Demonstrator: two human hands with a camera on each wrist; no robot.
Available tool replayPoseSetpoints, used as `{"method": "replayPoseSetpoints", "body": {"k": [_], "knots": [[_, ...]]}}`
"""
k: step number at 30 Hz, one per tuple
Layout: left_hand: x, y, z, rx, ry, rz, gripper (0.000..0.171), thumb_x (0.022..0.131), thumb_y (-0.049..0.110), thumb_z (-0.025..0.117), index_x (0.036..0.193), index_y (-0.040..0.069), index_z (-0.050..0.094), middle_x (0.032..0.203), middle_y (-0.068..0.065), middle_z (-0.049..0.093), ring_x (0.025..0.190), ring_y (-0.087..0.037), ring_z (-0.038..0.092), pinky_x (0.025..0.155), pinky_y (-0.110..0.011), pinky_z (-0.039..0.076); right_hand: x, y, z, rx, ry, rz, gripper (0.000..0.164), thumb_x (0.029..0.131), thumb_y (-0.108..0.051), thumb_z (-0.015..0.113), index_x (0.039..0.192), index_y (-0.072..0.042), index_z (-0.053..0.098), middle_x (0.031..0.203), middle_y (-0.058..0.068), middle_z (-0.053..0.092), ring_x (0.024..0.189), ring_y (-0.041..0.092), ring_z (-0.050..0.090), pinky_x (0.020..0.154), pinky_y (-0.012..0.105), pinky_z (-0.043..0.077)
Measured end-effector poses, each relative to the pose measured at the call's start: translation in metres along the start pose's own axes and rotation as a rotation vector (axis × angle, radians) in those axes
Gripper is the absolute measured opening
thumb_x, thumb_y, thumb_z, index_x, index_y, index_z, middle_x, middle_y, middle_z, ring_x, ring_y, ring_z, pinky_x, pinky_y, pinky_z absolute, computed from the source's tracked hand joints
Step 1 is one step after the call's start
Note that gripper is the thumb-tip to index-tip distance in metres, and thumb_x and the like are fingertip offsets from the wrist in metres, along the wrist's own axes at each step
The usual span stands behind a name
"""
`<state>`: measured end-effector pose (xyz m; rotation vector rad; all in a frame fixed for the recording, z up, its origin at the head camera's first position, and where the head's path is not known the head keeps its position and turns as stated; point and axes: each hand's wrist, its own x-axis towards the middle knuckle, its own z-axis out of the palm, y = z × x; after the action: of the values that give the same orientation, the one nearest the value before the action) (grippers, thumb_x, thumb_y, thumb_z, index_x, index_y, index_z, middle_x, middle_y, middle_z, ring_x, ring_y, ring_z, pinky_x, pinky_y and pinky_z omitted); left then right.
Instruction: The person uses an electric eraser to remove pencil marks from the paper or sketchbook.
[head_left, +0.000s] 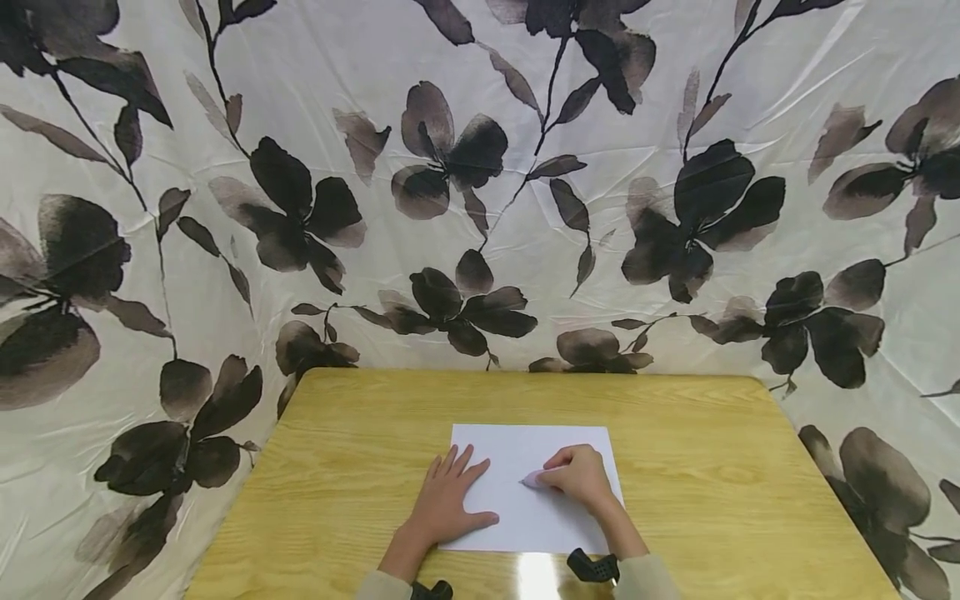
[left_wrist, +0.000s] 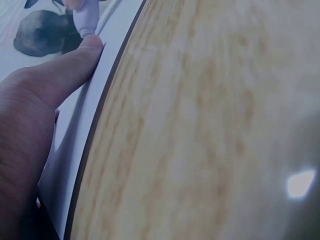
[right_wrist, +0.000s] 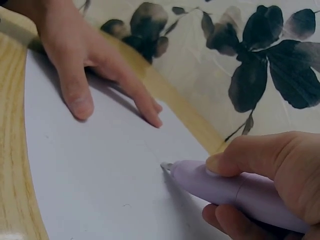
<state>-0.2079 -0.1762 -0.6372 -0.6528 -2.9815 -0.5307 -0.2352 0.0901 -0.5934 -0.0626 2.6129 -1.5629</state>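
Observation:
A white sheet of paper [head_left: 510, 533] lies on the wooden table. My left hand [head_left: 450, 504] rests on its left side, fingers spread and straight, thumb pointing right. My right hand [head_left: 583, 477] grips a thick lilac pen-shaped tool [right_wrist: 225, 187] over the right half of the sheet. The tool has a short, blade-like metal tip, which points left and down at the paper; whether it is a knife I cannot tell. Thumb and curled fingers pinch its body in the right wrist view. A faint line runs on the paper by the tip.
The yellowish wood-grain table [head_left: 345, 450] extends on both sides of the sheet. Behind it hangs a pale cloth [head_left: 570, 275] with dark flowers. Each wrist wears a black device, such as the right one [head_left: 592, 567]. Light glares off the table's front.

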Motion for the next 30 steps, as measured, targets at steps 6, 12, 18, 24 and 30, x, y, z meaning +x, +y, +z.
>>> {"method": "replayPoseSetpoints", "body": {"k": [6, 12, 18, 24, 30], "knots": [[-0.0001, 0.001, 0.0005, -0.017, 0.0, -0.016, 0.089, 0.077, 0.081, 0.052, 0.148, 0.027, 0.044, 0.159, -0.009, 0.024, 0.146, -0.035, 0.012, 0.113, -0.058, 0.008, 0.001, 0.0016, 0.0007, 0.012, -0.006, -0.001, 0.019, 0.064, -0.018, 0.09, 0.07, -0.009, 0.073, 0.06, 0.0, 0.064, 0.052, 0.013, 0.059, 0.049, 0.027, 0.049], [0.0007, 0.001, -0.0001, -0.006, -0.019, -0.02, 0.089, 0.077, 0.081, 0.05, 0.148, 0.027, 0.043, 0.159, -0.008, 0.022, 0.146, -0.034, 0.011, 0.114, -0.057, 0.008, 0.0016, 0.0016, -0.0012, 0.013, 0.004, 0.013, 0.02, 0.063, -0.018, 0.09, 0.069, -0.009, 0.073, 0.061, 0.0, 0.064, 0.052, 0.013, 0.059, 0.049, 0.028, 0.049], [0.0024, 0.0015, 0.0004, -0.003, -0.003, -0.009, 0.089, 0.077, 0.081, 0.051, 0.148, 0.027, 0.044, 0.159, -0.008, 0.023, 0.146, -0.034, 0.011, 0.114, -0.057, 0.009, 0.0018, 0.0002, -0.0026, 0.017, 0.009, 0.012, 0.02, 0.064, -0.018, 0.09, 0.07, -0.009, 0.073, 0.061, 0.001, 0.064, 0.052, 0.014, 0.059, 0.049, 0.029, 0.05], [0.0008, 0.0021, 0.0003, -0.003, -0.02, -0.015, 0.09, 0.077, 0.081, 0.049, 0.148, 0.027, 0.043, 0.159, -0.009, 0.023, 0.146, -0.034, 0.011, 0.114, -0.057, 0.009, 0.0012, 0.0009, -0.0012, 0.008, 0.004, 0.014, 0.021, 0.064, -0.02, 0.09, 0.07, -0.01, 0.073, 0.06, -0.001, 0.064, 0.051, 0.013, 0.059, 0.049, 0.028, 0.049], [0.0018, 0.0028, -0.002, -0.001, -0.017, -0.017, 0.089, 0.077, 0.08, 0.051, 0.148, 0.027, 0.044, 0.159, -0.008, 0.023, 0.146, -0.034, 0.011, 0.114, -0.057, 0.009, 0.0013, -0.0004, -0.0013, 0.002, 0.012, 0.004, 0.02, 0.064, -0.019, 0.09, 0.069, -0.01, 0.073, 0.058, -0.001, 0.063, 0.051, 0.013, 0.058, 0.048, 0.028, 0.048]]}}
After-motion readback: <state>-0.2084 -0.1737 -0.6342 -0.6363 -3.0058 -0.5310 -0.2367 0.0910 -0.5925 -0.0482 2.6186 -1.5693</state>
